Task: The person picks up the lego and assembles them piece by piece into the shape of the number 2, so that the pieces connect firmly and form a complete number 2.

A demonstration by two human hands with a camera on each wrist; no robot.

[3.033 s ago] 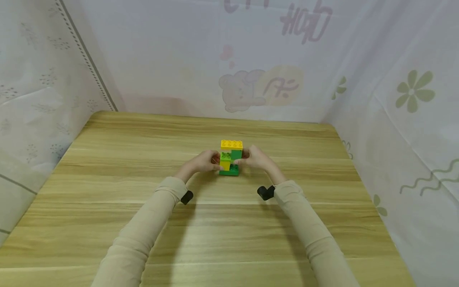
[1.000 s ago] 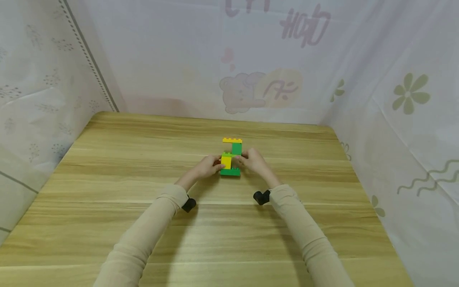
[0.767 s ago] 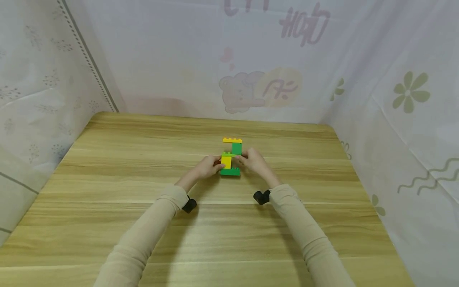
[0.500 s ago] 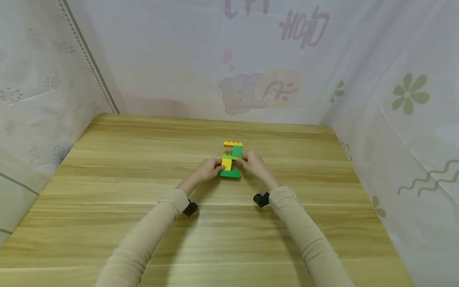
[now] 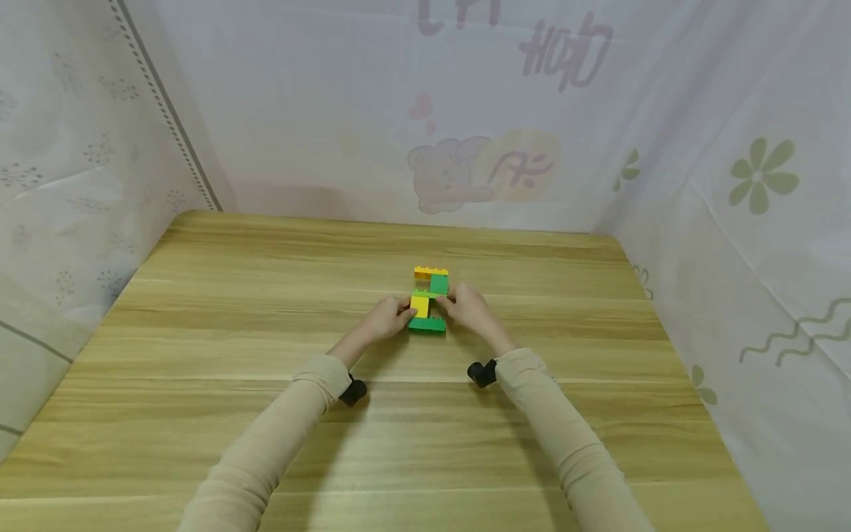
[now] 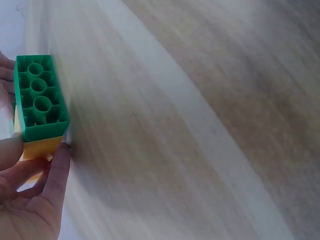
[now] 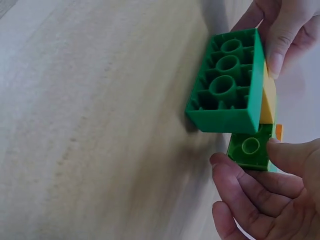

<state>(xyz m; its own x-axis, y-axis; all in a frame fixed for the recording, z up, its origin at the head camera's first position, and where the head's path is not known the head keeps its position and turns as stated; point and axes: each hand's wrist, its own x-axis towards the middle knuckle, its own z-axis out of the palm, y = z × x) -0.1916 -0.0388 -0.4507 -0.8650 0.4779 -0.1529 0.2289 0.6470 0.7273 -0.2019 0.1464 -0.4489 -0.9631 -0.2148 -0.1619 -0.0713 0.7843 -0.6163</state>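
Note:
Both hands hold a small tower of toy building blocks, tipped with its base toward me in the head view. From the base up come a dark green brick (image 5: 427,325), a yellow block (image 5: 419,307), a light green brick (image 7: 250,150), a dark green block (image 5: 439,284) and an orange-yellow brick (image 5: 431,271). My left hand (image 5: 385,319) pinches the yellow block from the left, thumb in front. On the right, my right hand (image 5: 470,308) pinches the light green brick between thumb and fingers. Both wrist views show the base brick's hollow underside with its round tubes.
The tower is over the middle of a wood-grain table (image 5: 266,266). Printed pale cloth (image 5: 319,111) hangs behind the table and along both sides. A black wrist device (image 5: 353,391) sits at the left cuff, and another black device (image 5: 482,373) at the right.
Three seconds ago the tower stood more upright, with the studs on top in view. It has since tipped back, top away from me, and the top brick's underside now shows.

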